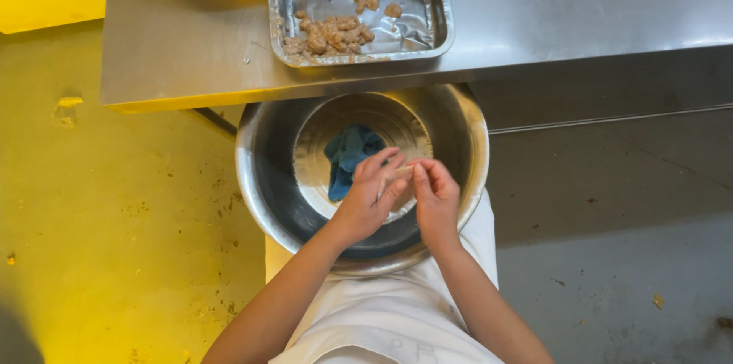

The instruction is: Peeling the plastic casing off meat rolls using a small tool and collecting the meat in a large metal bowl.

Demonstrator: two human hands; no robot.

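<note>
Both hands meet over the steel bowl [259, 173]. Left hand [366, 200] and right hand [437, 200] pinch a small pale piece [398, 174] between fingertips; it lies crosswise between them, equally near each.

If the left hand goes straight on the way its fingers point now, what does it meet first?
The left hand points up and right, at the small pale piece both hands pinch. It would meet that, then the right hand's fingers.

Dim yellow-tinted light, glare on steel table [580, 5], mild softness.
</note>
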